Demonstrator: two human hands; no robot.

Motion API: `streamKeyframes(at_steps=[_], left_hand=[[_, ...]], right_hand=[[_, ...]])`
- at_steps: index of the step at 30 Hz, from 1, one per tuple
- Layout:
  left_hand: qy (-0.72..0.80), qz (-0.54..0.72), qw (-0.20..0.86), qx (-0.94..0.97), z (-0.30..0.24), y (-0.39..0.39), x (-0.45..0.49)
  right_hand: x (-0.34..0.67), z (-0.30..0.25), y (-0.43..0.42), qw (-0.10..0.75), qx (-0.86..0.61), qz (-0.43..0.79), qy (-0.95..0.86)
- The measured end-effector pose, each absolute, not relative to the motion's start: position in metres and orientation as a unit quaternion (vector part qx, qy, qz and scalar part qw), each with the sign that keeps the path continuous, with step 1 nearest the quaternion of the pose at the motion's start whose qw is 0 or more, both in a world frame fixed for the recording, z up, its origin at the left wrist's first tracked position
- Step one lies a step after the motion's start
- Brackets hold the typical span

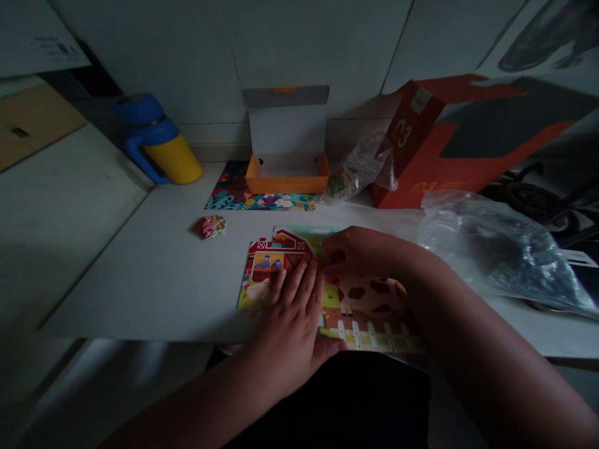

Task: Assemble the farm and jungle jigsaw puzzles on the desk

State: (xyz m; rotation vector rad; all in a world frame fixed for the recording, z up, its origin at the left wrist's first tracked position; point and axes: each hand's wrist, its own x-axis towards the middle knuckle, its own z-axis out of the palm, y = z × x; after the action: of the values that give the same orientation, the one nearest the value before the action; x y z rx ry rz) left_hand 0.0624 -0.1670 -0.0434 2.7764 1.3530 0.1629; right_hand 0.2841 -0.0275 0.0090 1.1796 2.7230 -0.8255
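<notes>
Bare forearms (505, 349) reached over our white table (154, 280) against a pale panelled wall (299, 43). Our left hand (297, 318) lay flat and outstretched on the farm-scene jigsaw (372, 294) at the table's front; whether our curled right hand (350, 252) gripped anything, we couldn't tell. An open orange box (286, 185) stood behind.

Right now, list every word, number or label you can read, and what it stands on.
"03": large, on the left face of the red-orange box.
"03": fainter, low on its front; the print beside it is too blurred.
Unreadable: the white sticker and the upper-left panel's dark print.
</notes>
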Motion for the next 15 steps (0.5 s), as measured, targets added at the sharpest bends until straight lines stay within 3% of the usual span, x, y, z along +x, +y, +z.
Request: streamKeyframes(at_steps=[7, 15], left_hand=[[0.441, 0.076, 0.059, 0.892, -0.050, -0.184, 0.074], [0.456, 0.078, 0.075, 0.883, -0.047, -0.179, 0.077]], right_hand=[[0.293, 0.008, -0.019, 0.012, 0.433, -0.224, 0.873], [0.311, 0.008, -0.010, -0.083, 0.506, -0.157, 0.844]])
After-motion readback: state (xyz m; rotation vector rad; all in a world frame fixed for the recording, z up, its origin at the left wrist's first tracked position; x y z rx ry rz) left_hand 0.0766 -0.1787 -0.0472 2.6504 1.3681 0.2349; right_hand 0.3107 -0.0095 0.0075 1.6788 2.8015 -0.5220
